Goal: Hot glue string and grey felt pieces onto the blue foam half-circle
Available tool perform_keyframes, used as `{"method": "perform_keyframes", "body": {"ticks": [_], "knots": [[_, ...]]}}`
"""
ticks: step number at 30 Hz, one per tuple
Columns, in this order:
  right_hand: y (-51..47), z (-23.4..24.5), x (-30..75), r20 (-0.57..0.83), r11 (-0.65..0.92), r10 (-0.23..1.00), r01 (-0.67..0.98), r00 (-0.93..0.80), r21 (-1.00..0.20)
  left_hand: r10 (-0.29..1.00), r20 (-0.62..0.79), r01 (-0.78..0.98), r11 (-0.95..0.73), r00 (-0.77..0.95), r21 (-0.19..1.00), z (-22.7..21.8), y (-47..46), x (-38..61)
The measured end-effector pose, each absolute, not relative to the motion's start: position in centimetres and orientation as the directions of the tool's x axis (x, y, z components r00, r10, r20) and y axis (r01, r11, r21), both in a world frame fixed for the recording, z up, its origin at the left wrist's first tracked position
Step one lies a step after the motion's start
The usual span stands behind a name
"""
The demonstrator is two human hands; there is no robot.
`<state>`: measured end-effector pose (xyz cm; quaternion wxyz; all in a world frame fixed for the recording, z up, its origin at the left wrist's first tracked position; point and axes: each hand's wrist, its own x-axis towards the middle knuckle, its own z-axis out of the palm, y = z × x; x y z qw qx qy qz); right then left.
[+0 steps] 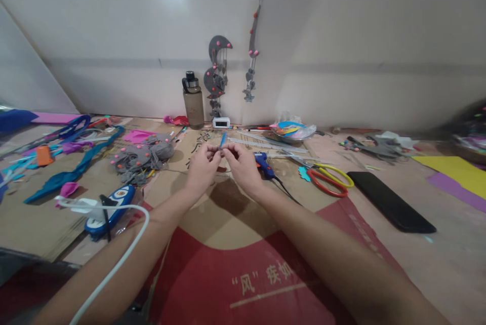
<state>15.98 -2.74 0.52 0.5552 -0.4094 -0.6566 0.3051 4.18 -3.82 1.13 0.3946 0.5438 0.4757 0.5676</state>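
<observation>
My left hand (205, 165) and my right hand (241, 165) meet above the cardboard sheet (212, 224), thumbs and fingertips pinched together. A thin blue strip (223, 138) stands up from between the fingertips; its lower end is hidden by them. Whether a smaller piece is also pinched there cannot be made out. Just right of my right hand lies a blue glue gun (262, 163) with a black cord. Small dark bits (203, 137) are scattered on the cardboard behind my left hand.
Scissors (330, 179) and a black phone (391, 201) lie at right. Grey felt pieces with pink dots (140, 158) are at left, near a blue-and-white device (110, 211). A bottle (193, 102) stands at the back. A white cable (132, 244) crosses my left forearm.
</observation>
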Motion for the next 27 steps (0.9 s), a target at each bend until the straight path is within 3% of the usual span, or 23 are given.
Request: {"method": "perform_keyframes", "body": {"ticks": [10,20,27], "knots": [[-3.0,0.3,16.1,0.546,0.557,0.828,0.292,-0.124,-0.778,0.991,0.094,-0.341,-0.12,-0.09,0.933,1.4,-3.6,4.6],[-2.8,0.0,15.9,0.483,0.49,0.872,0.129,-0.082,-0.862,0.992,0.089,-0.38,-0.115,-0.085,0.918,1.2,-2.8,3.4],[-2.8,0.2,16.2,0.48,0.494,0.87,0.219,-0.117,-0.841,0.979,0.084,-0.364,-0.147,-0.184,0.92,1.4,-1.7,1.9]]}}
